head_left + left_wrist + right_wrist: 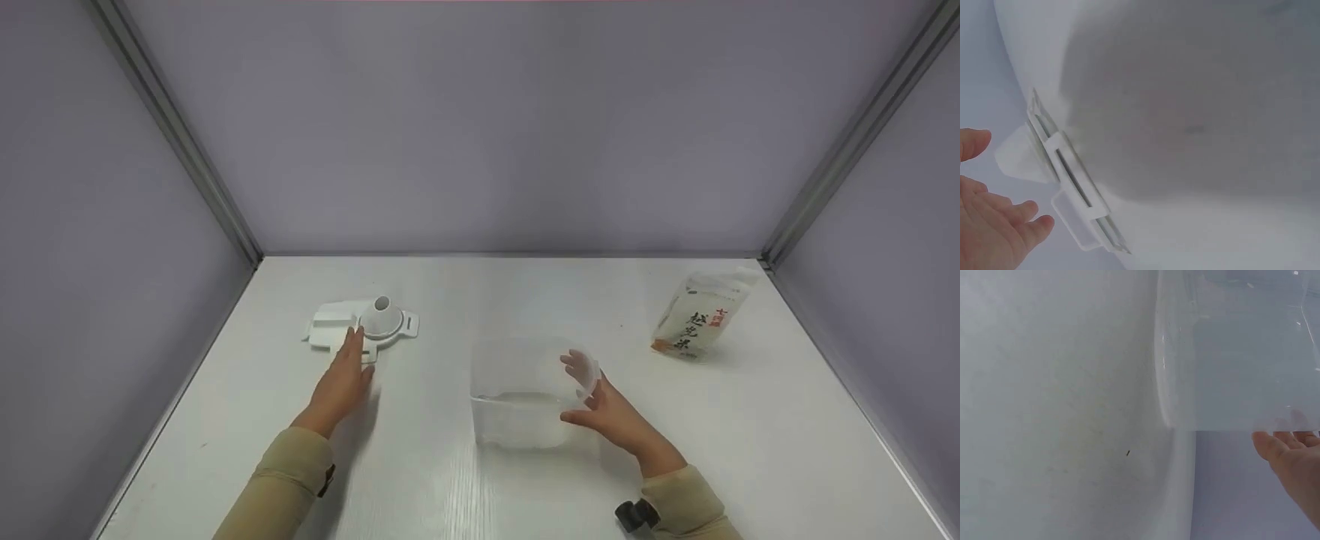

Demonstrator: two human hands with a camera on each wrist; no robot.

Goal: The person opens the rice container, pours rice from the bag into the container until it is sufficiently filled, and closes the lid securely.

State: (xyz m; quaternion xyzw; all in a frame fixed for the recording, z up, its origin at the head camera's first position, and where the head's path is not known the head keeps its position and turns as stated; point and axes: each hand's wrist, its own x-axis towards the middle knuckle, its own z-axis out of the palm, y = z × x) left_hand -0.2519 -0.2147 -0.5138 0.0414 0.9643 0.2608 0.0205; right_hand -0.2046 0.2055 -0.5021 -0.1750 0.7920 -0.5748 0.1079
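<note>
1. Well left of the clear tub [517, 424], the left hand [341, 386] reaches forward, fingers nearly straight and together, thumb a little apart; it grips nothing. Its fingertips overlap the white lid in the head view, while the left wrist view shows them near it; I cannot tell whether they touch.
2. Also left of the tub, the white lid [341, 311] lies on the table [420, 487], its cone-shaped spout [382, 321] pointing up.
3. The clear tub rests on the table between the lid and the bag, fingers showing through its wall.
4. At the tub's right end, the right hand [619, 412] curves round it, thumb on the near side, fingers beyond, holding it.
5. Farther right of and behind the tub, a printed bag [697, 315] stands tilted, its contents pale.
</note>
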